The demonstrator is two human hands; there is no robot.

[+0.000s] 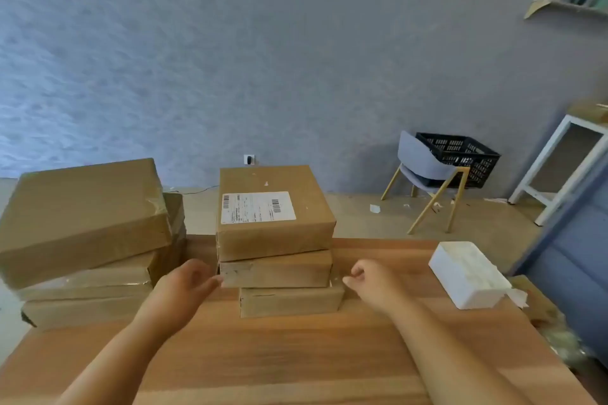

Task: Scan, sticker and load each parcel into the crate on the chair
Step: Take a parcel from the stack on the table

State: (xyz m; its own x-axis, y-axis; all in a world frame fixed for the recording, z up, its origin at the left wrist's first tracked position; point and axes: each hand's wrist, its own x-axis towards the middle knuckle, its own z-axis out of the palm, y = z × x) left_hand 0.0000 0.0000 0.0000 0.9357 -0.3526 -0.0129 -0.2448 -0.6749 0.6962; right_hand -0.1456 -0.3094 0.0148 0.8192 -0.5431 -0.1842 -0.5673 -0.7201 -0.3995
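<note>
- Toppling: the labelled parcel point(274, 212) is sitting on top of a three-high stack. The bottom parcel point(291, 301) is standing offset to the right of it and nearer the person, so the tiers are not lining up. A one-sided pull on the middle parcel point(276, 268) is likely to be tipping the labelled parcel off.
- Uneven hold: the left grip point(187, 283) is lying wide, fingers nearly straight, fingertips touching the left end of the tier directly under the labelled parcel. The right grip point(371, 283) is hanging loosely curled and holding nothing, just right of that tier. Whether it is touching cannot be told.
- Neighbours: left of the labelled parcel, a large tilted parcel point(82, 217) is resting askew on a second stack, and a knock from the left arm could be sliding it. A white foam block point(467, 274) is lying to the right, well apart.
- Carry: the black crate point(460, 154) is sitting on the chair point(424, 168), beyond and to the right of the labelled parcel and off the tabletop point(296, 355). A slack hold over that gap is risking a drop.
- Procedure: no scanner or sticker sheet is showing, so a parcel could be going in unscanned.
- Condition: the labelled parcel is presenting as a flat, square box wrapped in glossy brown tape. Its white shipping label point(256, 206) is facing up with barcodes readable from above. The wrap is probably making it slippery to handle.
</note>
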